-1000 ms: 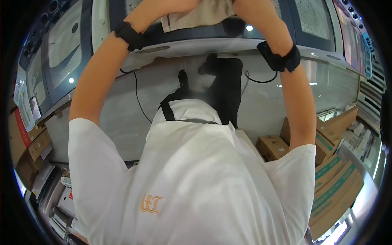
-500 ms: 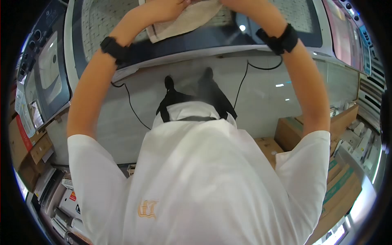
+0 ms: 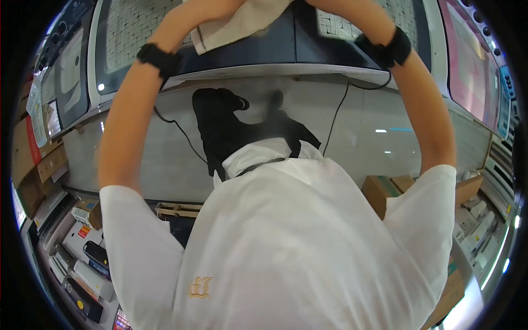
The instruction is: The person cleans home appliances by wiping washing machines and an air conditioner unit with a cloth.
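A whitish cloth (image 3: 242,30) with a dark stripe near one corner hangs over the front edge of a washing machine lid (image 3: 275,47). My left hand (image 3: 228,4) lies against the cloth's upper left part, its fingers cut off by the top of the view. My right hand (image 3: 324,3) is close to the cloth's right end, with its fingers also out of view. I cannot see how either hand grips. Black bands circle both wrists. Under the dark-framed lid are pale patterned panels.
A pinkish machine (image 3: 467,60) stands at the right and another machine (image 3: 69,82) at the left. Black cords (image 3: 184,137) trail onto the tiled floor (image 3: 374,143). Cardboard boxes (image 3: 379,192) lie behind on the right, with more boxes and goods at the left.
Both hands and the cloth have moved slightly up, further out of the view. My body has shifted, and one leg now shows further to the left.
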